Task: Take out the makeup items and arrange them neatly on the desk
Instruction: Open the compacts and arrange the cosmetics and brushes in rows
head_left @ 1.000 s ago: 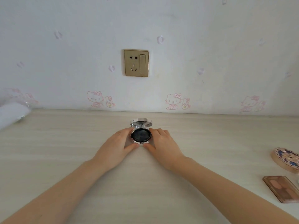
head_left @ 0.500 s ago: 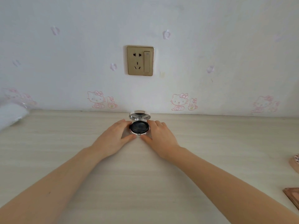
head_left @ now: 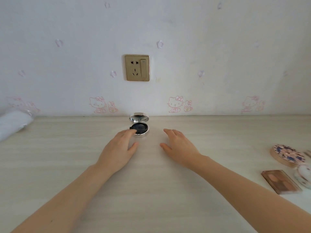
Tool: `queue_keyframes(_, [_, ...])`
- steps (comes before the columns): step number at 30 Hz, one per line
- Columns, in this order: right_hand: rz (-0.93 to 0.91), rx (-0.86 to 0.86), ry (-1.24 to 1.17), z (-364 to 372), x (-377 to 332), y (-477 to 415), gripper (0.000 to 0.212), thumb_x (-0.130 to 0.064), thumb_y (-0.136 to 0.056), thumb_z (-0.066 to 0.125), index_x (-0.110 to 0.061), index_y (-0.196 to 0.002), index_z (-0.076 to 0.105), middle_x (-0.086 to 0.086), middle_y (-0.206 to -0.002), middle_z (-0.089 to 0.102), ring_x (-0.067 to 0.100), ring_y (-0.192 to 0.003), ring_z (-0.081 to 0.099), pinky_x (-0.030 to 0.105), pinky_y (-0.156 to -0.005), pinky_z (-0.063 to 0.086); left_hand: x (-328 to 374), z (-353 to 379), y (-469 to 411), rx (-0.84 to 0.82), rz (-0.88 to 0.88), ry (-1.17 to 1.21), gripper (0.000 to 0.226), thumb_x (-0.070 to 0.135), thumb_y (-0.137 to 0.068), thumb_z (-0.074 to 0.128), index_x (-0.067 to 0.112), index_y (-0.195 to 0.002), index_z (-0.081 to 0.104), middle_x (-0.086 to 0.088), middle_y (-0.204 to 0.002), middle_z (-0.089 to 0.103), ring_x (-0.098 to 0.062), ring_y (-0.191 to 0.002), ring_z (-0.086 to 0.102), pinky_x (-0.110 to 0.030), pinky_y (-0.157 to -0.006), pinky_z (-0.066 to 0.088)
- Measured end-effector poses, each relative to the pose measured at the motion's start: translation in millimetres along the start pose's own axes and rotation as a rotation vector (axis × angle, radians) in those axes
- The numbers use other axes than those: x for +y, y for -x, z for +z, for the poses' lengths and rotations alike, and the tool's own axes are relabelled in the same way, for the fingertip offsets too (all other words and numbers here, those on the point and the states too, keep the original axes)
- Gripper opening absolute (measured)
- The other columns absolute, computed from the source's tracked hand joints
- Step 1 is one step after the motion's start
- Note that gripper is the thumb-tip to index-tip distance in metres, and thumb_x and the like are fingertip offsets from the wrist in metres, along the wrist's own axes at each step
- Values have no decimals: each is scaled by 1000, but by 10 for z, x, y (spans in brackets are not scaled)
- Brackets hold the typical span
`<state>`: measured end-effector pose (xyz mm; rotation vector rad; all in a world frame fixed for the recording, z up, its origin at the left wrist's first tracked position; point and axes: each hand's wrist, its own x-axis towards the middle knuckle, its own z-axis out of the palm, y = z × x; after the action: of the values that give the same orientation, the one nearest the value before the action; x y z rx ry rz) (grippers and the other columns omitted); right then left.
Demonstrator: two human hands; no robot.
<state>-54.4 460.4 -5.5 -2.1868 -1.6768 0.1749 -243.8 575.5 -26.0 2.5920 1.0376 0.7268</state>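
Note:
A round silver compact (head_left: 140, 127) stands open on the pale wooden desk (head_left: 151, 190), close to the wall, its mirrored lid up and a black puff inside. My left hand (head_left: 120, 148) lies just in front of it, fingers straight, fingertips touching the compact's left front rim. My right hand (head_left: 179, 146) hovers flat to the right of the compact, apart from it, holding nothing. At the right edge lie a round patterned compact (head_left: 286, 155), a brown eyeshadow palette (head_left: 281, 181) and a white round case (head_left: 304, 175).
A white bundle in clear plastic (head_left: 13, 123) lies at the far left by the wall. A gold wall socket (head_left: 137, 67) sits above the compact. The wall runs right behind the desk's back edge.
Both hands cupped the open compact before. Now my right hand has let go and pulled off to the right, and my left hand has drawn back, only its fingertips touching.

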Motion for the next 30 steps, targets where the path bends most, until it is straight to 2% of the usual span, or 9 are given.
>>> queue_keyframes(7, [64, 82, 89, -418, 491, 830, 49, -31, -100, 40, -14, -145, 31, 2, -146, 38, 18, -138, 28, 30, -109, 30, 845, 252, 234, -39, 134, 110, 38, 25, -95, 50, 25, -133, 48, 12, -128, 57, -5, -123, 47, -27, -100, 40])
queue_keyframes(10, [109, 116, 129, -622, 765, 1152, 48, -31, -100, 41, -14, -144, 33, 2, -145, 40, 18, -137, 29, 28, -107, 29, 1267, 431, 249, -80, 182, 162, 37, 26, -95, 49, 25, -132, 48, 13, -125, 58, -6, -121, 48, -30, -99, 41])
queue_keyframes(16, [244, 156, 200, -1067, 1311, 1607, 49, -33, -99, 42, -17, -144, 34, 2, -144, 41, 19, -138, 27, 29, -107, 27, 2046, 847, 165, -172, 242, 249, 34, 26, -95, 49, 25, -129, 50, 10, -123, 60, -9, -117, 51, -28, -98, 41])
queue_keyframes(19, [334, 175, 192, -1248, 1622, 1714, 47, -33, -98, 43, -15, -141, 38, 5, -140, 47, 23, -133, 34, 32, -107, 29, 2365, 1083, 68, -224, 252, 295, 32, 25, -94, 50, 23, -126, 53, 7, -121, 62, -11, -116, 53, -28, -98, 41])
queue_keyframes(23, [468, 176, 204, -1419, 2017, 1721, 44, -34, -97, 45, -12, -135, 45, 10, -130, 54, 29, -119, 48, 35, -96, 36, 2721, 1340, -126, -288, 267, 320, 33, 26, -94, 51, 19, -126, 54, 3, -121, 64, -15, -117, 54, -32, -99, 42])
queue_keyframes(25, [520, 154, 180, -1463, 2159, 1685, 45, -35, -96, 46, -11, -135, 45, 10, -130, 54, 29, -118, 50, 37, -96, 40, 2863, 1403, -242, -313, 272, 320, 34, 25, -94, 51, 17, -127, 54, 1, -122, 64, -17, -118, 52, -33, -99, 41])
queue_keyframes(30, [601, 96, 157, -1534, 2442, 1543, 45, -37, -94, 50, -8, -129, 49, 9, -124, 57, 27, -110, 54, 36, -90, 45, 3248, 1617, -559, -377, 202, 383, 37, 30, -94, 53, 12, -127, 56, -1, -107, 63, -21, -111, 55, -33, -96, 43])
